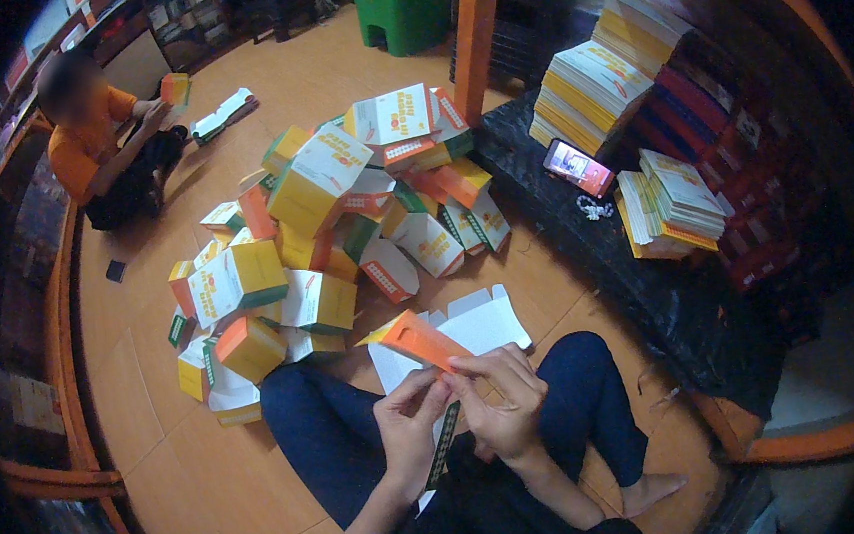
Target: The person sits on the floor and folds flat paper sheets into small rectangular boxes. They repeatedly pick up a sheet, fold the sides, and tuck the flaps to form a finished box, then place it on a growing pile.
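Between my legs I hold a partly folded cardboard box [425,339], its orange side panel up and a yellow edge at the far left. My left hand [411,424] pinches its near edge with thumb and fingers. Beside it, my right hand [503,402] is closed on the same edge, thumb close to the left thumb. A dark green patterned panel [443,444] hangs below the hands. White unfolded cardboard [487,325] with flaps spreads just beyond; I cannot tell if it joins the held box.
Ahead lies a heap of folded boxes [320,185] in yellow, white, orange and green. Flat carton stacks [594,93] and a lit phone [578,167] rest on a black-covered ledge [586,244] at right. Far left, a person [96,142] sits handling a box. A green bin [405,8] stands behind.
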Available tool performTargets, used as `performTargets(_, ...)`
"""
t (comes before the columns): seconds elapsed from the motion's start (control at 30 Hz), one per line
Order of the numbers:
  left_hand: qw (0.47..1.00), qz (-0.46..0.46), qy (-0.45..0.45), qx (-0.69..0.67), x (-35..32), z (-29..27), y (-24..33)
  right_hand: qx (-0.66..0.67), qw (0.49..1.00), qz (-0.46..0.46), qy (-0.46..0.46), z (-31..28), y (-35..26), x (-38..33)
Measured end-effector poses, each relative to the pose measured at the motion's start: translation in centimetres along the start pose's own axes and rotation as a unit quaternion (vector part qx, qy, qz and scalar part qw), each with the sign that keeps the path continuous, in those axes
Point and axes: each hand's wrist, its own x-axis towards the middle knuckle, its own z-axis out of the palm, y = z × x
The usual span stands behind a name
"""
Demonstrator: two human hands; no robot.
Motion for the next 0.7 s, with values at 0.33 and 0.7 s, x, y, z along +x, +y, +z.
performTargets(0.33,0.990,-0.065,-0.034,-0.116,-0.1,0.2,-0.7,0.027,0.999,0.009,0.038,0.4,0.5,-0.9)
performTargets(0.7,0.992,-0.081,0.010,-0.101,0.3,0.3,-1.1,0.049,0.999,-0.001,-0.007,0.1,1.3,-1.3)
